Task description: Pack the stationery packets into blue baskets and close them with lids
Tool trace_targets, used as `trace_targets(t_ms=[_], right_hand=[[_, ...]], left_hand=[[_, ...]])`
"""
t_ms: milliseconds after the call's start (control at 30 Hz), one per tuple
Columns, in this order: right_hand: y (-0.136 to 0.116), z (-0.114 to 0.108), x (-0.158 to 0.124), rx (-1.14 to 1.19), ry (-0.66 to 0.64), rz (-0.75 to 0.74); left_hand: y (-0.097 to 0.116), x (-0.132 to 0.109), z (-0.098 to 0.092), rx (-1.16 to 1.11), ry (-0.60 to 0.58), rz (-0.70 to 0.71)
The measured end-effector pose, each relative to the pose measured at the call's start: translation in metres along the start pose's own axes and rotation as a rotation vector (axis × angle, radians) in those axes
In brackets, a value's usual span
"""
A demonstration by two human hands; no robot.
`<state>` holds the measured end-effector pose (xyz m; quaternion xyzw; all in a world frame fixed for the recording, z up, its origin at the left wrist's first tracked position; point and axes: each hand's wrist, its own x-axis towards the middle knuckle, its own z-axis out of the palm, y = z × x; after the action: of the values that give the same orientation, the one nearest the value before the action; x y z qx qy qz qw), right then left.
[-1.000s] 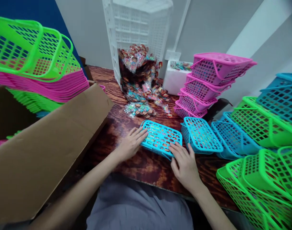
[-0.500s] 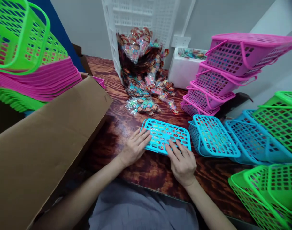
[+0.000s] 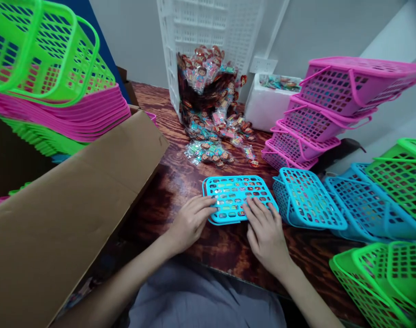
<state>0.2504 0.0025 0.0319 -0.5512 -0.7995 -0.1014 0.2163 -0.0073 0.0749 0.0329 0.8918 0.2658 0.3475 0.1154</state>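
Observation:
A blue plastic basket (image 3: pixel 240 196) stands on the table in front of me, its slotted lid on top and small colourful items showing through the holes. My left hand (image 3: pixel 190 223) rests its fingertips on the lid's left edge, fingers stretched out. On the lid's right front part lie the spread fingers of my right hand (image 3: pixel 266 230). Neither hand is wrapped round anything. Beyond the basket, several small character figures in clear bags (image 3: pixel 210 152) lie in a loose pile.
A white crate (image 3: pixel 208 27) tipped on its side spills bagged figures. To the right stand stacked pink baskets (image 3: pixel 327 100), a lidded blue basket (image 3: pixel 310 198) and green baskets (image 3: pixel 382 278). A cardboard box (image 3: pixel 78 200) with nested baskets fills the left. A white foam box (image 3: pixel 271 102) sits behind.
The blue basket's lid has turned slightly under my hands. My left hand has shifted a little down and toward the lid's edge, and the right hand slightly right. The view has shifted slightly.

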Motion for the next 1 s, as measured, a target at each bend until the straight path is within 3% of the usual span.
trace_targets(t_ms=[133, 233, 400, 567, 733, 800, 900, 1000], right_hand=[[-0.025, 0.002, 0.009, 0.051, -0.045, -0.036], [-0.032, 0.011, 0.016, 0.032, -0.021, -0.046], [-0.033, 0.032, 0.017, 0.032, 0.168, -0.045], [-0.038, 0.044, 0.016, 0.030, 0.283, -0.034], [-0.042, 0.024, 0.010, 0.127, 0.189, 0.036], [-0.035, 0.012, 0.001, 0.203, 0.262, 0.195], [-0.013, 0.002, -0.012, 0.357, 0.502, 0.743], [0.016, 0.000, -0.012, 0.816, 0.442, 1.170]], left_hand=[[-0.009, 0.002, 0.000, 0.088, -0.126, 0.115], [-0.016, -0.001, 0.007, 0.109, -0.040, 0.197], [-0.027, -0.006, 0.018, 0.115, 0.048, 0.324], [-0.028, -0.010, 0.025, 0.068, 0.088, 0.268], [-0.017, -0.009, 0.020, 0.038, 0.005, 0.191], [-0.010, -0.008, 0.013, 0.005, -0.010, 0.133], [-0.001, -0.003, 0.007, -0.050, 0.138, -0.118], [0.000, 0.007, 0.010, -0.089, 0.203, -0.504]])
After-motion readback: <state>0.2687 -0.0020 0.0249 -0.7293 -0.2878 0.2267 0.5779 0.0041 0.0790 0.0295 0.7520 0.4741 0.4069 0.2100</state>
